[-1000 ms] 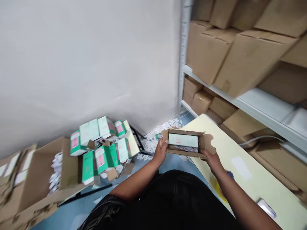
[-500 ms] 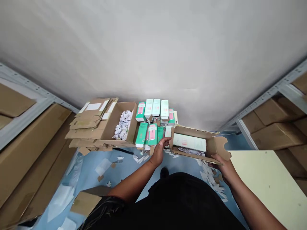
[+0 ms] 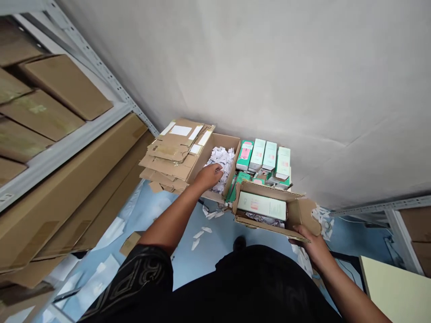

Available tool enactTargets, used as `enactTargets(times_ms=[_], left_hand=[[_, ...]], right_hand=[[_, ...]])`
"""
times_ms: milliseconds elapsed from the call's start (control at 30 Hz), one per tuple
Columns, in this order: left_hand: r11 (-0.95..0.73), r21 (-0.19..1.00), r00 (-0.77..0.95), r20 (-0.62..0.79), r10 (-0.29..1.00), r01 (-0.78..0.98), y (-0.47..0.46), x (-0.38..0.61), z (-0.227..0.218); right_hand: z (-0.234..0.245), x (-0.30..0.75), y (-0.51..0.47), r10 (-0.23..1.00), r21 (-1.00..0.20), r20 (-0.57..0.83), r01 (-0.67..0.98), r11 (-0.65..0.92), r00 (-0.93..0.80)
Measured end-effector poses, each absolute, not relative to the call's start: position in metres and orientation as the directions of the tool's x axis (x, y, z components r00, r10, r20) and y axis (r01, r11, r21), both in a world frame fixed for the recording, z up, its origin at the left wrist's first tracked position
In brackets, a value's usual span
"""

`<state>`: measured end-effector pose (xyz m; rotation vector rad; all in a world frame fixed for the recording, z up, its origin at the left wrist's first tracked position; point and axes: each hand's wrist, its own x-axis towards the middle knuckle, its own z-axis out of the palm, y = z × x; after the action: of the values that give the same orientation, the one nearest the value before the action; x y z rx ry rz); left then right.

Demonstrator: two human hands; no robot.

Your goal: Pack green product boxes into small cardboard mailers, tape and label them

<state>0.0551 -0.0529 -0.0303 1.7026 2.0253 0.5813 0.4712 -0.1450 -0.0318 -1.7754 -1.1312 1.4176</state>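
My right hand (image 3: 308, 237) grips the right end of an open cardboard box (image 3: 296, 211), tilted toward me. Inside it lies a pale green and white carton (image 3: 262, 205) with crumpled paper (image 3: 266, 220) along its near side. My left hand (image 3: 209, 176) is over a larger open box (image 3: 215, 196) filled with white crumpled paper (image 3: 220, 154). Its fingers are curled in at the paper, and what they pinch is mostly hidden. Green and white cartons (image 3: 262, 154) stand in rows just right of that paper box, partly covered by the held box.
Flattened cardboard (image 3: 178, 143) is stacked left of the paper box. Shelves with brown boxes (image 3: 63, 85) rise on the left, and more boxes (image 3: 415, 224) sit at right. A pale yellow tabletop (image 3: 393, 287) is at lower right. Paper scraps (image 3: 198, 235) litter the blue floor.
My left hand has let go of the held box's left end and moved left to the crumpled paper. My right hand still holds the box. The view has turned left.
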Motion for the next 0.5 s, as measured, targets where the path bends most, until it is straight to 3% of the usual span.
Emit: enactTargets(times_ms=[100,167,333,500], left_hand=[[0.181,0.348,-0.062,-0.325,0.944,0.92,-0.024,0.028,-0.052],[0.196,0.31,-0.049,-0.426,0.904,0.93,-0.01,0.022,-0.07],[0.255,0.309,-0.057,-0.529,0.847,0.916,0.008,0.023,-0.116],[0.362,0.424,-0.109,-0.513,0.851,0.83,0.014,0.029,-0.153]], right_hand=[[-0.039,0.45,-0.141,0.851,-0.829,-0.522,0.2,-0.522,0.057],[-0.047,0.439,-0.141,0.836,-0.816,-0.546,0.192,-0.545,0.05],[-0.059,0.416,-0.143,0.839,-0.815,-0.544,0.221,-0.536,0.028],[-0.062,0.413,-0.138,0.866,-0.821,-0.499,0.314,-0.477,0.013]])
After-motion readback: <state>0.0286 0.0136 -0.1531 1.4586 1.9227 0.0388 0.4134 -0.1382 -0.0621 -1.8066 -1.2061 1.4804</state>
